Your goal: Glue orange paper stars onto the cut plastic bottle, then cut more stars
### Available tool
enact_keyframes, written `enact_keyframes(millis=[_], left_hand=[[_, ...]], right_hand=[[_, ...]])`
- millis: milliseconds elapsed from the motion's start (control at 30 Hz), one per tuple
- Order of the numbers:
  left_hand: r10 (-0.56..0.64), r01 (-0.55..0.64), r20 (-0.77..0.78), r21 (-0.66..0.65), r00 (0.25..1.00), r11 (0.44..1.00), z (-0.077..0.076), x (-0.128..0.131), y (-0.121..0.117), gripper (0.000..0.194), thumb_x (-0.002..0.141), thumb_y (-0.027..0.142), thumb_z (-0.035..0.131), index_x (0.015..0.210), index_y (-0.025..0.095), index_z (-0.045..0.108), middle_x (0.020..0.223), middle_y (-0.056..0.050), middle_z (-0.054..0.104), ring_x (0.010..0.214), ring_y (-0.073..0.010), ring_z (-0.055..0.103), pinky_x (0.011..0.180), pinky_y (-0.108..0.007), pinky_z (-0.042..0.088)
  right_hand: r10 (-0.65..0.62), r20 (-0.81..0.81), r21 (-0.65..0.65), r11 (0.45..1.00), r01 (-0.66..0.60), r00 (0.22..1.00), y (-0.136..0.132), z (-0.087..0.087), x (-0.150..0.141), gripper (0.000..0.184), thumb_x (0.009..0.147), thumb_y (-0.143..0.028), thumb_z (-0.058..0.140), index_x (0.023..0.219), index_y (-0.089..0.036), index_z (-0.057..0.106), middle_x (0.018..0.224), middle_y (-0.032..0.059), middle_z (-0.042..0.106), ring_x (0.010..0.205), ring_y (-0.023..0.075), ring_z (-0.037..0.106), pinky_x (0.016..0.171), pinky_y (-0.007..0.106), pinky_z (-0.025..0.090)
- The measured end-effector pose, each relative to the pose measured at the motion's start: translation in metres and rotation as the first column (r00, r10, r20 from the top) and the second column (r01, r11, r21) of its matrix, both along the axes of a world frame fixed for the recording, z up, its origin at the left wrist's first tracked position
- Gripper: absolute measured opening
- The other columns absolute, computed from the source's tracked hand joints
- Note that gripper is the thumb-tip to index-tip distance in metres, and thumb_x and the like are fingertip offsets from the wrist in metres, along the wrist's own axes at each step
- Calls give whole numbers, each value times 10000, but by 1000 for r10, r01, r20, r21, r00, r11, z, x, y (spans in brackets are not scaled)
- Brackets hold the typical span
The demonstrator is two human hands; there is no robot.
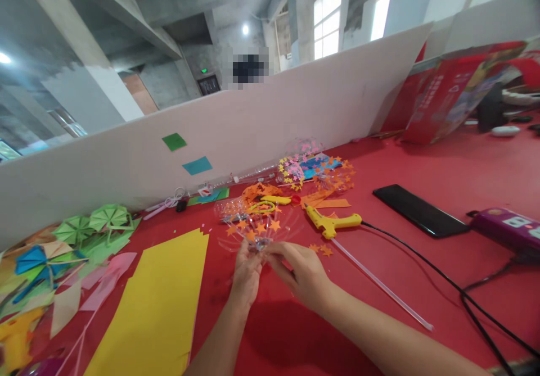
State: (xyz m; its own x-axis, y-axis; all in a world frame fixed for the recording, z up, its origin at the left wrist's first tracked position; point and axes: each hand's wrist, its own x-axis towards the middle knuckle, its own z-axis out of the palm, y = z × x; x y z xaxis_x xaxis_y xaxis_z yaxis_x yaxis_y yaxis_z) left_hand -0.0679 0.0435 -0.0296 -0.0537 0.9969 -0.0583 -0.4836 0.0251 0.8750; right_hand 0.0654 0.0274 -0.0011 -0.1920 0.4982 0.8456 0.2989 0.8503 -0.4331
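My left hand is closed around the base of a clear plastic piece cut into thin strips that fan outward. Orange paper stars sit on several of its strips. Bent over the near side of this piece, my right hand has thumb and fingers pinched together; what lies between the fingertips is too small to make out. To the right rests a yellow hot glue gun with a long clear glue stick in its back. Loose orange stars lie beside my right hand.
Yellow sheets lie at left, near folded green paper fans. Behind my hands are scissors with yellow handles, a yellow cutter and finished-looking starred plastic pieces. A black phone and the glue gun's cable occupy the right.
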Motion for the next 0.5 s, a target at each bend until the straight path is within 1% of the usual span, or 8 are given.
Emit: enact_keyframes(millis=[100,200,300,367,433,500], left_hand=[[-7,7,-12,9,1000,1000,0,1,0,448,551,295,844,883,198,559,805,3,654,805,-171,656,802,-301,471],[-8,7,-21,-15,1000,1000,-1,0,1,451,551,291,843,885,195,556,785,-2,648,814,-189,657,803,-320,473],[-4,4,-20,-29,1000,1000,-3,0,1,449,559,273,836,901,194,557,782,0,641,813,-189,654,810,-325,471],[6,-7,-15,-25,1000,1000,-3,-1,1,441,560,260,832,897,196,555,777,4,636,800,-178,649,802,-312,470],[14,-14,-5,-9,1000,1000,-3,-1,2,453,545,261,835,892,198,552,773,5,639,774,-169,644,773,-294,472],[12,-12,9,16,1000,1000,-3,-1,2,475,522,270,842,891,199,551,777,3,645,749,-160,639,742,-278,471]], right_hand=[[0,27,32,999,-1,1000,0,-1,1,152,966,-166,413,923,-194,556,761,66,685,648,153,644,598,221,496],[6,63,60,998,-10,998,0,-1,1,219,952,-129,369,833,-195,541,703,65,657,586,156,606,543,226,464],[12,83,56,998,-17,997,0,-1,0,244,939,-107,350,789,-200,517,665,57,635,553,156,581,515,228,449],[18,76,38,999,-21,997,0,-1,-1,206,946,-126,369,828,-199,521,701,63,650,593,159,604,546,231,473],[23,59,16,1000,-24,998,0,-1,-1,135,949,-153,404,924,-197,530,767,68,672,657,161,634,600,235,503],[24,41,-8,1000,-23,999,0,-1,-1,124,940,-160,437,1024,-201,518,816,65,684,698,157,652,639,236,523]])
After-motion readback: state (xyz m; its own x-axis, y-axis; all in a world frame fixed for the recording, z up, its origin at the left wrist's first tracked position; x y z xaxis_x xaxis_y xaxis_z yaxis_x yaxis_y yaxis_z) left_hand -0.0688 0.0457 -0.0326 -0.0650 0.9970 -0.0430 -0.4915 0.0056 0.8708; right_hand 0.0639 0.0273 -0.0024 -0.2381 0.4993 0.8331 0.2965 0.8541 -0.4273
